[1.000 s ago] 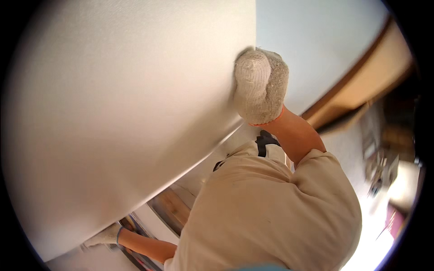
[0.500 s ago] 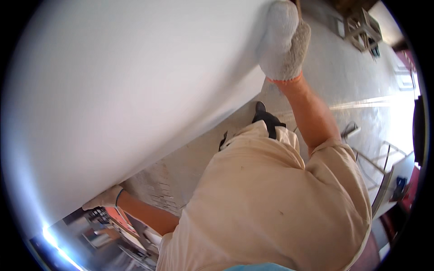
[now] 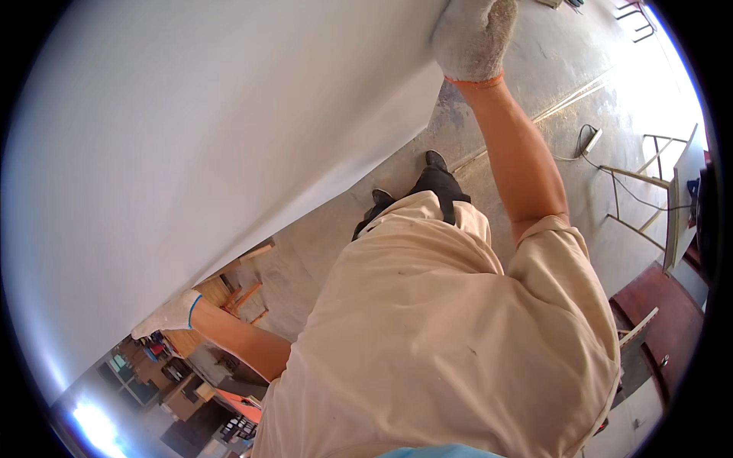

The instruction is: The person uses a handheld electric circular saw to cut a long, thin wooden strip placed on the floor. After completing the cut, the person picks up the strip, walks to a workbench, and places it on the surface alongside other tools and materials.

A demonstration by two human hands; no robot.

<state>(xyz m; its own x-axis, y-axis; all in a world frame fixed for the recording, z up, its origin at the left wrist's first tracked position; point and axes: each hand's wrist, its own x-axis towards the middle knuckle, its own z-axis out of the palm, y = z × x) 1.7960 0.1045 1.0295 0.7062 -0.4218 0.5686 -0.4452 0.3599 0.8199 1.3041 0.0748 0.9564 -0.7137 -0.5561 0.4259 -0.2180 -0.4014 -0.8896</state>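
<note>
A large white panel fills the upper left, tilted in front of my body. My right hand, in a pale knitted work glove with an orange cuff, is closed on the panel's right edge near the top of the picture; its fingertips are partly cut off by the frame. Down at the lower left, my left hand, gloved with a blue cuff, grips the panel's lower edge, with some of its fingers hidden. Both arms are spread wide along the panel.
Concrete floor lies around my dark shoes. On the right stands a table with thin metal legs, a cable trailing near it. Long thin strips lie on the floor. Wooden pieces and clutter sit beyond my left hand.
My view and body have turned, so the stool at the top right has mostly left the picture and more of the wood at lower left shows. Both hands keep hold of the panel.
</note>
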